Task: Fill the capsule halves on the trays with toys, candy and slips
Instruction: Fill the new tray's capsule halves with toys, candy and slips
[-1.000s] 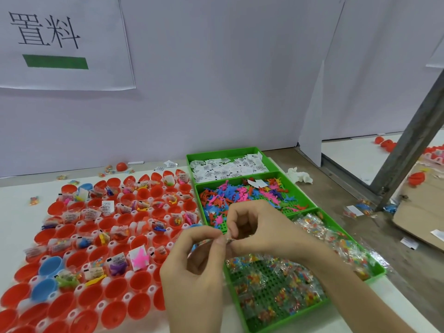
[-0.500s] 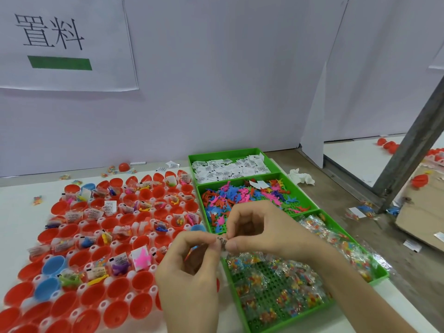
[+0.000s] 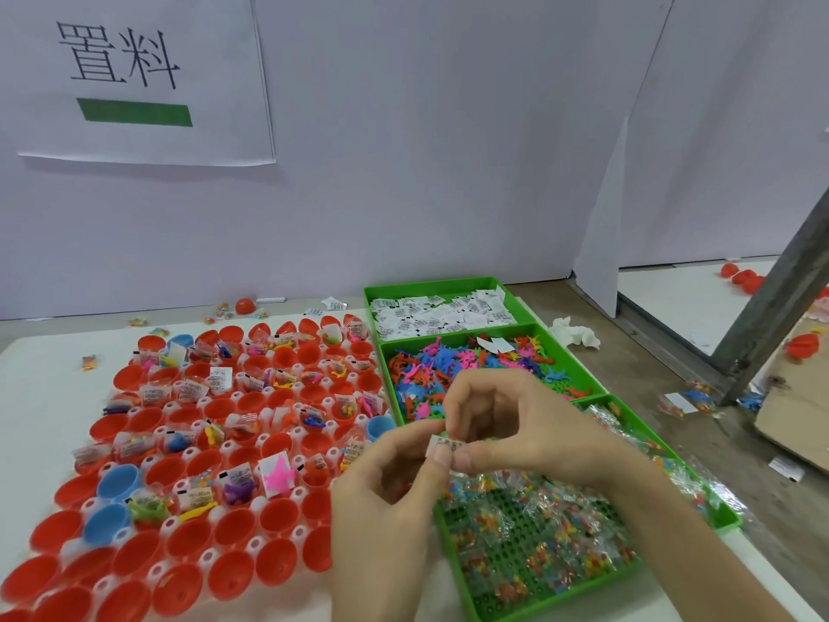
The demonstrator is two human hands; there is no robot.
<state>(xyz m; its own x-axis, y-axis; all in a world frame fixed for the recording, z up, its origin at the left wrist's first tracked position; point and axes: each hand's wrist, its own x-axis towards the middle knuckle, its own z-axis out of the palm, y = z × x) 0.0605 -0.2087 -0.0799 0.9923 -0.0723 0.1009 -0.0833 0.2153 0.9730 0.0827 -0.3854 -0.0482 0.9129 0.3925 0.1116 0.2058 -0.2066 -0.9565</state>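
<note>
Between the left hand (image 3: 381, 491) and right hand (image 3: 520, 424), both pinching it, sits a small white printed slip (image 3: 444, 443), just above the candy tray (image 3: 498, 518). Thin and light, it could slide free and flutter down there, short of the empty red capsule halves (image 3: 234, 527) to their left.

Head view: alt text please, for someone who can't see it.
The left hand and right hand pinch one small paper slip between them, above three green bins holding slips, toys and candy packets. To their left, a tray of mostly red capsule halves: many far ones filled, the nearest rows empty.
</note>
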